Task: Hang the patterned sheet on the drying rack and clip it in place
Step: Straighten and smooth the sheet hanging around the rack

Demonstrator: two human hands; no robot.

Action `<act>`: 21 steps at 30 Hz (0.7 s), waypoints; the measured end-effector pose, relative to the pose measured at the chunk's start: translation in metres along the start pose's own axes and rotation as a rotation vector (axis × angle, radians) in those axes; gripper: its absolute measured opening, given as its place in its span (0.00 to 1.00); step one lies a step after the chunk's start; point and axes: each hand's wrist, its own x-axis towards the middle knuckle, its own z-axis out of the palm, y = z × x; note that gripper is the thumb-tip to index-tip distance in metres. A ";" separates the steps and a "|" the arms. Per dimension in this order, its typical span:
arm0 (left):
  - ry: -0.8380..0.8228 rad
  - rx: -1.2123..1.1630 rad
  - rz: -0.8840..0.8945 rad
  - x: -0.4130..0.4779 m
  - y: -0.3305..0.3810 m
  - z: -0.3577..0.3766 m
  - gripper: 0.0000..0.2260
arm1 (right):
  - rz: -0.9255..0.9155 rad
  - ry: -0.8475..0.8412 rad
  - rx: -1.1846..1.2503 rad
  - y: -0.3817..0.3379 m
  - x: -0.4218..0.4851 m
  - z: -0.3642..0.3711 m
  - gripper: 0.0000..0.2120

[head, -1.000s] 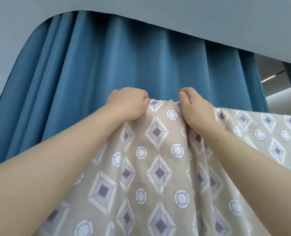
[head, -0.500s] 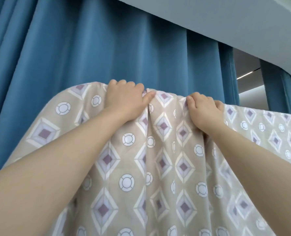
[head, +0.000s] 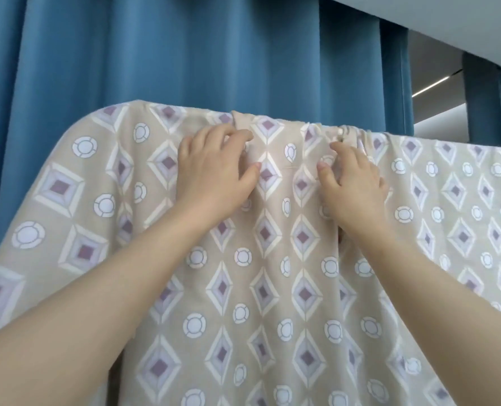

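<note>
One beige fabric sheet (head: 272,288), printed with purple diamonds and white rings, hangs draped over a high horizontal line. That line is presumably the top rail of the drying rack, though the rail itself is hidden under the cloth. The top edge is bunched into small gathers between the hands and just right of them, while the left corner curves down smoothly. That bunching likely explains the grip: the cloth needs spreading along the rail before a clip would hold it flat. No clip is in view.

The left hand (head: 214,177) lies on the near face just below the fold line. Its fingers (head: 228,136) are curled, with thumb and forefinger pinching a vertical pleat. The right hand (head: 351,183), near it to the right, has its fingers (head: 343,150) curled into the cloth under the tightest gather, the thumb set apart below. It appears to pinch a fold too, though that hold is less plain. Both bare forearms reach up and forward, wrists roughly straight, palms toward the cloth and backs toward the camera.

Behind the sheet hangs a blue pleated curtain (head: 185,48), and a grey ceiling edge (head: 448,16) runs above right.
</note>
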 end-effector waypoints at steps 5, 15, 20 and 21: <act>-0.081 -0.074 0.028 -0.082 0.007 0.011 0.18 | 0.081 -0.047 -0.021 0.019 -0.077 0.010 0.22; -0.150 -0.108 0.099 -0.142 0.022 0.024 0.15 | 0.169 -0.118 -0.067 0.027 -0.119 -0.004 0.22; -0.174 -0.175 0.095 -0.165 0.032 0.019 0.12 | 0.224 -0.202 -0.078 0.019 -0.144 -0.010 0.23; -0.179 -0.184 0.092 -0.173 0.033 0.018 0.12 | 0.235 -0.218 -0.074 0.020 -0.153 -0.011 0.23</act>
